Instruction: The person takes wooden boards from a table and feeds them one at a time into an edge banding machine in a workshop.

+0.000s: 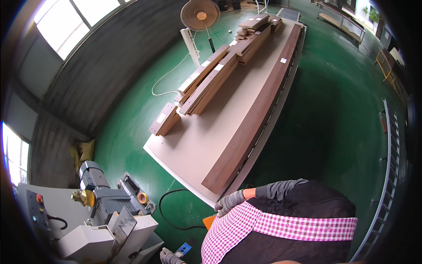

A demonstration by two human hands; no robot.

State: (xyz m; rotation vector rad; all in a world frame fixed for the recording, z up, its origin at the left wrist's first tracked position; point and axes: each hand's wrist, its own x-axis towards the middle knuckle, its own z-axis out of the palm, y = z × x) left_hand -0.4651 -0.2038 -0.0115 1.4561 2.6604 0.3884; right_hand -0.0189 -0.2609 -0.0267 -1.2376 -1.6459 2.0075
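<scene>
My right hand (pixel 229 203), in a grey knit glove, is at the near corner of a long pale table (pixel 184 174). Its fingers bend downward together beside my pink checked apron (pixel 235 222). An orange piece (pixel 209 221) shows just below them; whether they grip it is hidden. At the lower edge, my left hand (pixel 171 256), gloved as well, is partly cut off by the frame. Its fingers look curled, close to a blue object with a pale strip (pixel 183 249). What it holds, if anything, I cannot make out. A long brown board (pixel 250 141) lies along the table's right side.
Several stacks of brown boards (pixel 215 81) with white labels line the table's left side. A grey machine (pixel 105 207) with a motor and control panel stands at lower left. A black cable (pixel 161 209) crosses the green floor. A round fan (pixel 200 15) stands behind; a metal rail (pixel 387 176) runs at right.
</scene>
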